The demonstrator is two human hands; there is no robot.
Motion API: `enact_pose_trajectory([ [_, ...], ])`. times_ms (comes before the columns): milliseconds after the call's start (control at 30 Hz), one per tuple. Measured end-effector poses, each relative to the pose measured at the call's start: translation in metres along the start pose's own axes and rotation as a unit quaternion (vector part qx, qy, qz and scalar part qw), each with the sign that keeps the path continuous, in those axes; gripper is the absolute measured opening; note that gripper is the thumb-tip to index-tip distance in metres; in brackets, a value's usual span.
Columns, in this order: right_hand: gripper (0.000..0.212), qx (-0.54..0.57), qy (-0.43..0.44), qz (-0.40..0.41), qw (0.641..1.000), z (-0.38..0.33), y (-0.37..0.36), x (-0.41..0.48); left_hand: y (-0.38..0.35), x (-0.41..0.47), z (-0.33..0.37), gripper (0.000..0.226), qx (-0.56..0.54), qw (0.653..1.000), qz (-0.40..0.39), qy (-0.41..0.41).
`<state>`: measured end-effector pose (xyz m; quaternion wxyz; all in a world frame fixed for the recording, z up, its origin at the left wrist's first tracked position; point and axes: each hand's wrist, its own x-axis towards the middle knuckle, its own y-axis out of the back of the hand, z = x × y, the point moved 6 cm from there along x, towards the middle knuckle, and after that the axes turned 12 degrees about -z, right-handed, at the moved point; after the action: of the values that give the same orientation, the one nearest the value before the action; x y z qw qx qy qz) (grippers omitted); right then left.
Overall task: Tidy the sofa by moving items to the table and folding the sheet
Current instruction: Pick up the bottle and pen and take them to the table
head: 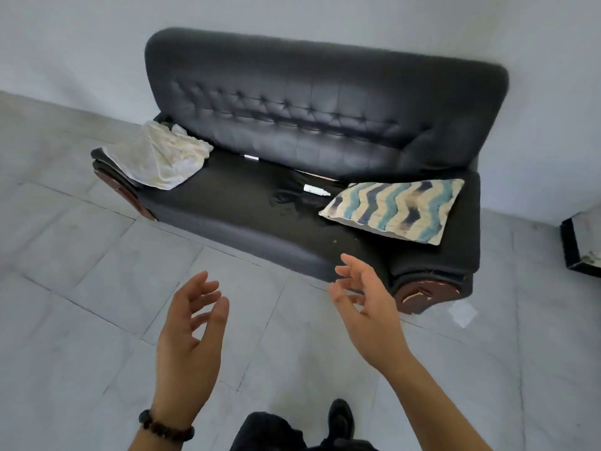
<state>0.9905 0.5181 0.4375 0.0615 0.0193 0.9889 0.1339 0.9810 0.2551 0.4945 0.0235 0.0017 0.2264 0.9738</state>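
Observation:
A black sofa (pixel 325 102) stands against the wall. A crumpled white sheet (pixel 159 154) lies over its left armrest and seat end. A cushion (pixel 395 206) with blue and cream wavy stripes rests flat on the right of the seat. A small white object (pixel 315 189) lies mid-seat beside a dark crumpled item (pixel 286 198), and another small white object (pixel 251 157) sits at the seat's back crease. My left hand (pixel 192 333) and right hand (pixel 367 304) hover empty in front of the sofa, fingers spread, touching nothing.
Grey tiled floor (pixel 81 255) stretches in front and to the left. A dark-edged piece of furniture (pixel 582 242) shows at the right frame edge. A scrap of white paper (pixel 463 312) lies on the floor by the right armrest. My dark shoe (pixel 340 418) is at the bottom.

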Motion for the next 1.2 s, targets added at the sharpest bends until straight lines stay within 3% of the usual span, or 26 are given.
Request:
enact_pose_trajectory([
  [167,0.044,-0.022,0.005,-0.065,0.998,-0.011,-0.045,0.109,0.028,0.076,-0.042,0.039,-0.035,0.997,0.050,0.047],
  [300,0.047,-0.047,-0.004,-0.064,0.997,-0.021,-0.074,0.192,0.051,0.165,-0.069,0.039,-0.053,0.995,0.058,0.056],
  [600,0.046,-0.017,-0.029,0.041,0.999,-0.051,-0.078,0.353,0.066,0.403,-0.050,0.039,-0.027,0.998,-0.052,-0.014],
  [867,0.043,0.042,-0.113,0.120,0.985,0.011,-0.064,0.472,-0.004,0.564,-0.078,0.040,0.003,0.987,-0.159,0.000],
  [1033,0.045,0.069,-0.160,0.128,0.976,0.045,-0.065,0.551,-0.041,0.645,-0.101,0.042,0.043,0.972,-0.229,0.014],
  [1200,0.045,0.054,-0.206,0.106,0.971,0.062,-0.070,0.614,-0.059,0.719,-0.121,0.041,0.059,0.966,-0.249,0.031],
])
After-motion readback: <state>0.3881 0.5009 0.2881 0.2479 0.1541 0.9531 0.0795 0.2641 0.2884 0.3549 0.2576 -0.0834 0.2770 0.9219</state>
